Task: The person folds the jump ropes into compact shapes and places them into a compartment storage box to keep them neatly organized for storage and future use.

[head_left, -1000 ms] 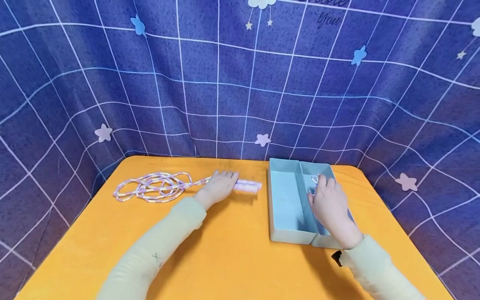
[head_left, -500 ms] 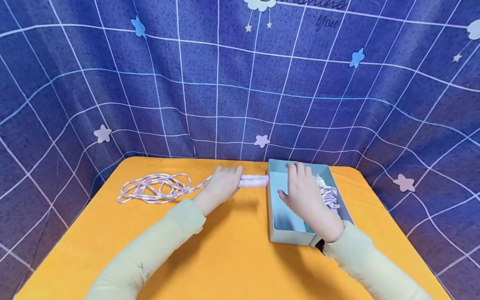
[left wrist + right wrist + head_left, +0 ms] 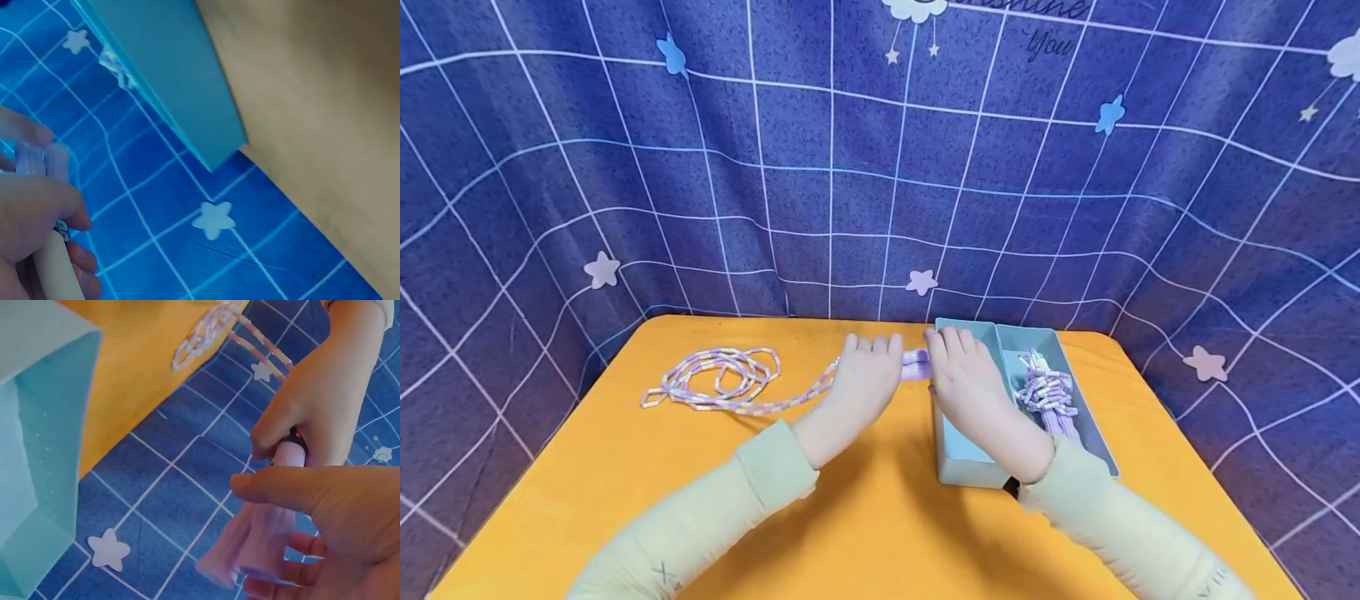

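Note:
A jump rope with white and purple beads (image 3: 752, 407) lies in loose loops on the orange table. Its two pale purple handles (image 3: 915, 365) are held side by side in my left hand (image 3: 865, 379), raised over the table. My right hand (image 3: 966, 379) meets the handles' free ends beside the left box; in the right wrist view its thumb (image 3: 275, 490) lies across them with fingers behind. A second beaded jump rope (image 3: 1048, 392) lies bundled in the right box, its purple handles toward me. The left palm hides the handles' cord ends.
Two pale blue boxes stand side by side at the table's right: the left box (image 3: 966, 472) partly under my right hand, the right box (image 3: 1107, 454) beyond it. A blue grid-patterned curtain (image 3: 820, 208) hangs behind the orange table (image 3: 865, 542).
My right hand has left the bundled jump rope in the right box and moved left to the other rope's handles. My left hand has shifted slightly right, drawing the cord along.

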